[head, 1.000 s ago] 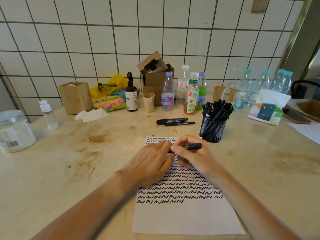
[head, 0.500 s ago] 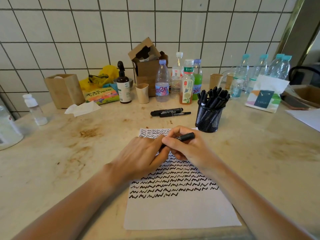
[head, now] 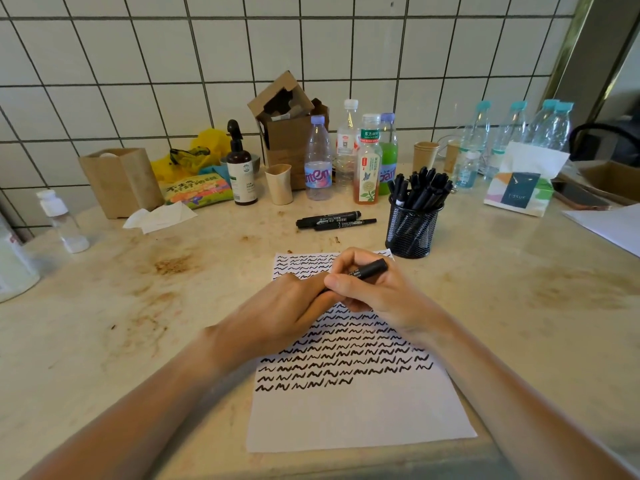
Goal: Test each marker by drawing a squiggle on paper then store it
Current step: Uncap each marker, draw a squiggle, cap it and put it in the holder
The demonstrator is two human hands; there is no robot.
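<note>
Right hand (head: 375, 292): over the far half of the sheet, fingers curled round the slim black marker pen (head: 369, 270), thumb laid along its barrel
Held marker: lying nearly level, blunt end poking out to the far right past the knuckles, other end hidden where the two hands meet
Left hand (head: 280, 313): palm down on the sheet, fingers close together and reaching to the marker's hidden end; whether pinching a cap there, cannot tell
White paper sheet (head: 353, 417): flat on the stained beige stone counter (head: 138, 306), rows of black squiggles from far edge to past the middle, last row only partly filled, near strip blank
Black wire-mesh pen cup (head: 410, 230): just beyond the sheet's far right corner, upright, packed with black markers standing on end
Two loose black markers (head: 332, 220): side by side on the counter, far of the sheet, left of the mesh cup, capped
Far edge of counter: plastic drink bottles (head: 346, 157), open brown cardboard box (head: 287, 133), dark pump bottle (head: 240, 168), all against the white tiled wall
Far right: tissue pack (head: 519, 192), just in front of clear water bottles with blue caps
Far left: brown paper box (head: 121, 181), crumpled white tissue near it
</note>
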